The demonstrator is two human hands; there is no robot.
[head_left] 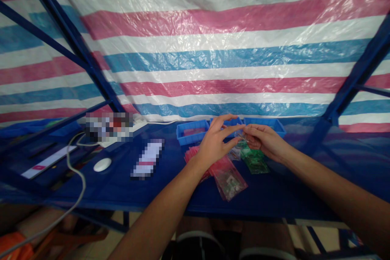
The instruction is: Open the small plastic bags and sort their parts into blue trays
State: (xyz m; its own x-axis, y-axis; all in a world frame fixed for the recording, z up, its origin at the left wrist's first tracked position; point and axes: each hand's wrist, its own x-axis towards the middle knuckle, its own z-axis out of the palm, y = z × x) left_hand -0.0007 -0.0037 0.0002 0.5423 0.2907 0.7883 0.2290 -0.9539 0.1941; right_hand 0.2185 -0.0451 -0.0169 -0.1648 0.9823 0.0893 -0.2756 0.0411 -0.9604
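My right hand (263,140) is closed in a pinch over the table, holding a small clear plastic bag (243,136) whose contents are too blurred to make out. Facing it, my left hand (217,140) has its fingers stretched out and apart, the index fingertip meeting the right fingertips. Under the left hand lies a pile of pink translucent bags (230,180), the front one with a circuit board inside. Green packets (256,160) lie below my right hand, with small clear packets (234,154) beside them.
Blue trays (192,132) stand along the back of the blue table (173,195), partly hidden by my hands. To the left are a pixelated phone-like object (148,158), a white mouse (102,165) and a white cable (81,176). Blue frame bars (359,73) and striped sheeting (219,57) enclose the space.
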